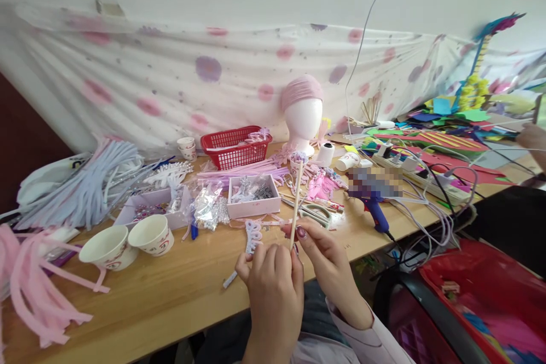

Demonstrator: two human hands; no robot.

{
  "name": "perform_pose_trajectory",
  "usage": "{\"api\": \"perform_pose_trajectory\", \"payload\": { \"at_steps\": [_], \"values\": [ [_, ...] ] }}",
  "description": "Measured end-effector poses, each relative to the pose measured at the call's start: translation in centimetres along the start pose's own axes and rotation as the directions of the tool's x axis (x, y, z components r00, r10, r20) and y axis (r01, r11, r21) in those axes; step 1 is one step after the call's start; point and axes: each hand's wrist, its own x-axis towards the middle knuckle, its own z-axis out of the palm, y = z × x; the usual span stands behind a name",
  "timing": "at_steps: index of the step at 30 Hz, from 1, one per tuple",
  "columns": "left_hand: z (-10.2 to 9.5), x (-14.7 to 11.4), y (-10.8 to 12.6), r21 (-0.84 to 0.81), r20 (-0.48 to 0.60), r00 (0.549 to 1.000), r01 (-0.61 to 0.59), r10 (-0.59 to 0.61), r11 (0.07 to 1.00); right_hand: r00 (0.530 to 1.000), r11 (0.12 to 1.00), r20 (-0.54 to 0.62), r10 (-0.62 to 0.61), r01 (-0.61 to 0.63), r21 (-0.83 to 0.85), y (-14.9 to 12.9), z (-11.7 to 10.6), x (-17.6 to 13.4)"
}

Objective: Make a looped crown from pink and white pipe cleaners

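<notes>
Here you have the pale stick [296, 207] upright over the near edge of the desk [170, 296], right hand [328, 259] pinching it, left hand [273, 287] apparently gripping its base, upper length bare, looped trim [253, 233] beside already shaped.

One left hand [276, 281], one right hand [330, 256], one stick [296, 202] between. Left of hands: two near paper cups [151, 237]. Beyond: two open boxes [256, 209], one basket [239, 157], one foam head [303, 118].

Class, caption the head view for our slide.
Left hand and right hand hold a slender beige stick at a wooden table.
</notes>
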Motion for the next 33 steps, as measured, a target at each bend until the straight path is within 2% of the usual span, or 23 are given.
{"api": "perform_pose_trajectory", "payload": {
  "at_steps": [12, 16, 21, 27, 33],
  "values": [
    [0.31, -0.07, -0.16, 0.016, 0.001, 1.000, -0.011, 0.011, 1.000, 1.000, 0.999, -0.017, 0.007, -0.008, -0.032, 0.31, 0.05, 0.08],
    [0.14, -0.10, -0.09, -0.029, 0.000, 1.000, 0.000, 0.000, 1.000, 0.999, 0.999, -0.009, 0.030, -0.031, -0.013, 0.41, 0.09, 0.12],
    [-0.16, 0.13, -0.44, -0.170, 0.058, 0.997, 0.059, -0.049, 0.984, 0.999, 0.999, 0.033, 0.043, -0.043, 0.010, 0.27, 0.05, 0.14],
    [-0.57, 0.27, -0.46, -0.114, 0.049, 0.997, 0.059, -0.053, 0.992, 0.994, 0.977, 0.009, -0.105, 0.104, -0.186, 0.02, 0.33, 0.21],
    [-0.59, -0.12, -0.16, -0.038, 0.053, 0.998, 0.023, -0.021, 0.999, 0.966, 0.915, 0.006, -0.260, 0.248, -0.318, 0.47, 0.32, 0.28]
  ]
}}
